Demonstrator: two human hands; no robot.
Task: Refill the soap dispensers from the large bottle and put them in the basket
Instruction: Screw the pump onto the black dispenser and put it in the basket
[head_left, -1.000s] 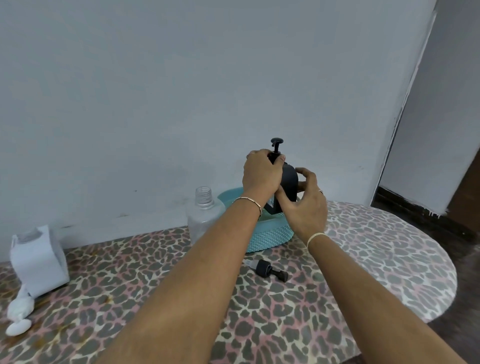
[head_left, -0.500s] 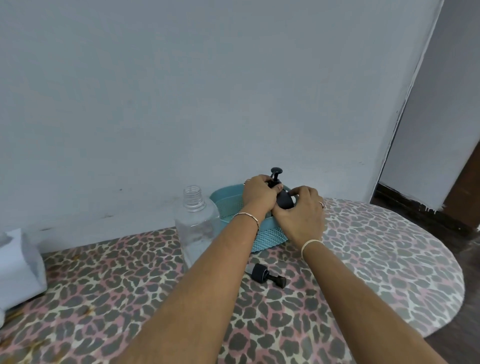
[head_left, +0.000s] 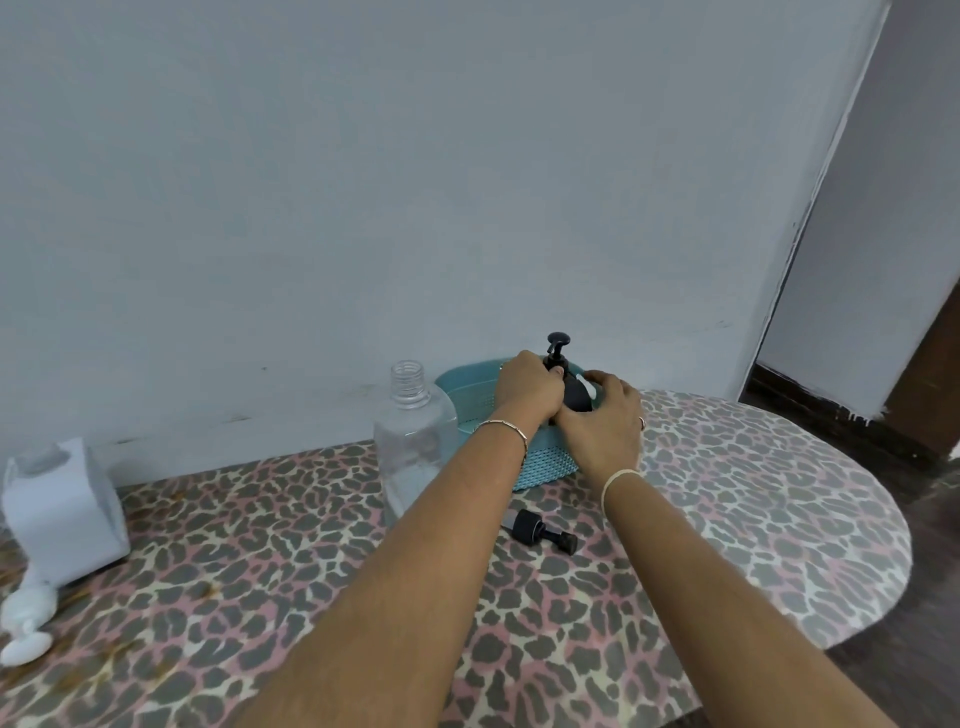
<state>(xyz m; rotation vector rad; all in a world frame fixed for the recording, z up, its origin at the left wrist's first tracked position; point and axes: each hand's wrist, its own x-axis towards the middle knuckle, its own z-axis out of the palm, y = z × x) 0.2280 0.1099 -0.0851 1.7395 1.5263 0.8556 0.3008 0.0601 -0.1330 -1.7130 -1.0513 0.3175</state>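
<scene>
Presently the black dispenser (head_left: 575, 401) stood upright inside the teal basket (head_left: 470, 397), toward the basket's right side, with its pump head (head_left: 558, 340) rising clear above the rim. Its base was hidden by the basket wall and both hands, so I could not tell whether it rested on the basket floor. The left hand (head_left: 530, 391) reached over the basket's near rim, fingers curled round the dispenser's collar just below the pump stem. The right hand (head_left: 605, 423) cupped the rounded body from the right, fingers curved over its shoulder and the palm hanging out over the basket's right edge. Handling, as a judgement: the body looked rigid and smooth, dark and matte, so it should not give under a squeeze. If filled, it would be bottom-heavy and moderately weighty. Any soap film would make the round belly slippery. The thin pump stem looked like the weak point and a poor place to lift by. The collar plus the belly, as held, seemed the sound grip. Left of the basket, just beside its wall, stood an uncapped clear bottle (head_left: 415, 441). In front of the basket, a loose pump (head_left: 540, 535) lay on its side on the tabletop (head_left: 753, 519), apart from both hands.
</scene>
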